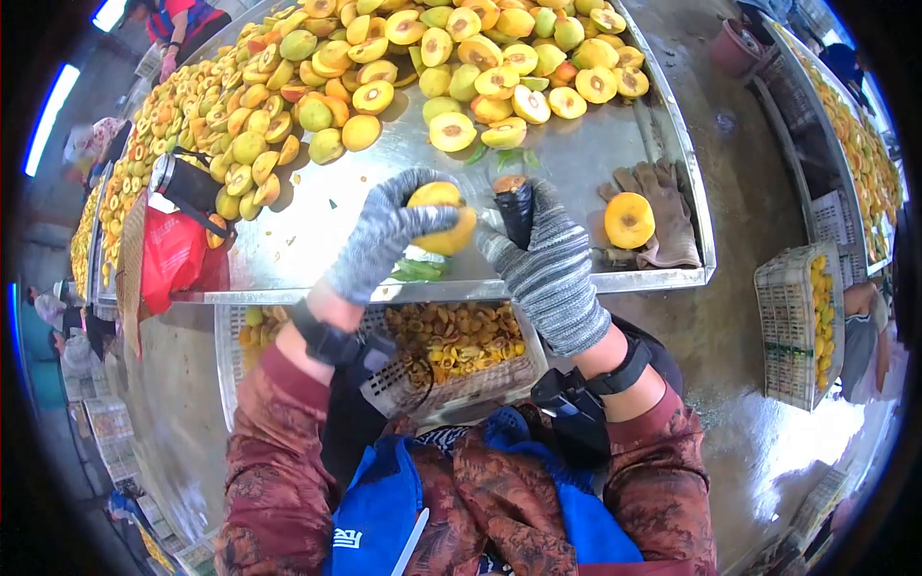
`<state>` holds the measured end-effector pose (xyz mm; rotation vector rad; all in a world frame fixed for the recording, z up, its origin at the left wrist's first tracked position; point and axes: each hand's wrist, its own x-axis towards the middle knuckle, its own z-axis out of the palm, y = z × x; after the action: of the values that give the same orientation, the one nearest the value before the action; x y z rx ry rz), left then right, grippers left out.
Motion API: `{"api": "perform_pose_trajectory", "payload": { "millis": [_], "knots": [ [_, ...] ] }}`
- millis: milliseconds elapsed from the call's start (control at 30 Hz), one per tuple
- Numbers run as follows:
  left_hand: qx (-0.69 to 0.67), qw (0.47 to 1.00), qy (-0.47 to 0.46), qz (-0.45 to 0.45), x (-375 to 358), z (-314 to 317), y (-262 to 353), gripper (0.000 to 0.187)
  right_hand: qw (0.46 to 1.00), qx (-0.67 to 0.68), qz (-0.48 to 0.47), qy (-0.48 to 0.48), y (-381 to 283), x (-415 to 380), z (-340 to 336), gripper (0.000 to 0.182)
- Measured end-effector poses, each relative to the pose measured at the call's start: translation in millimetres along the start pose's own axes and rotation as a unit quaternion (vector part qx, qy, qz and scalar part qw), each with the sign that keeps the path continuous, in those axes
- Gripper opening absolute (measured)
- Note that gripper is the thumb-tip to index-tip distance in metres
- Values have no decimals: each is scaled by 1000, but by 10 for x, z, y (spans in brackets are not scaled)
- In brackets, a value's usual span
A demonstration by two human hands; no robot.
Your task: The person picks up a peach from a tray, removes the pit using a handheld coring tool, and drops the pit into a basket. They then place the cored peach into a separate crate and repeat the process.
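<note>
My left hand point(384, 235), in a grey knit glove, grips a yellow peach point(444, 223) above the front edge of the steel table point(317, 240). My right hand point(547, 264), also gloved, holds a dark-handled pitting tool point(516, 206) just right of the peach, its tip close to the fruit. A peach half point(629, 220) lies cut face up on a spare pair of gloves point(665, 216) to the right. Below the table edge sits a plastic basket point(461, 379) with peach pits and scraps.
A big heap of halved peaches point(384, 67) covers the far part of the table. A red bag point(173, 259) and a dark bottle point(184, 182) lie at the left. A crate of fruit point(795, 326) stands on the wet floor at right. Other people work at neighbouring tables.
</note>
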<state>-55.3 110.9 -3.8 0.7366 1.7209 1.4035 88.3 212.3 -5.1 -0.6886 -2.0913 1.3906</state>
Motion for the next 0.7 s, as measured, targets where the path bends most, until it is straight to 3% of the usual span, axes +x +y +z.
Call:
{"api": "perform_pose_trajectory", "payload": {
  "millis": [33,100,267,333,467,533,700],
  "knots": [
    [1,1000,4,-1,-116,36,-27,34,999,-8,-36,8,-40,-27,48,38],
    [-150,987,36,42,-304,109,-80,30,998,23,-60,4,-88,-71,139,36],
    [-214,971,105,20,-545,225,-111,31,995,21,-91,-45,-123,-129,249,34],
    [-328,934,141,11,-594,295,-109,26,993,18,-103,-50,-107,-137,283,34],
    [-323,940,103,31,-620,188,-276,38,993,16,-78,-89,-111,-160,296,31],
    [-244,965,91,39,-687,218,-180,37,990,24,-97,-99,-101,-185,306,30],
    [-227,958,155,85,-706,311,-283,34,989,9,-88,-122,-110,-213,336,30]
  ]
}}
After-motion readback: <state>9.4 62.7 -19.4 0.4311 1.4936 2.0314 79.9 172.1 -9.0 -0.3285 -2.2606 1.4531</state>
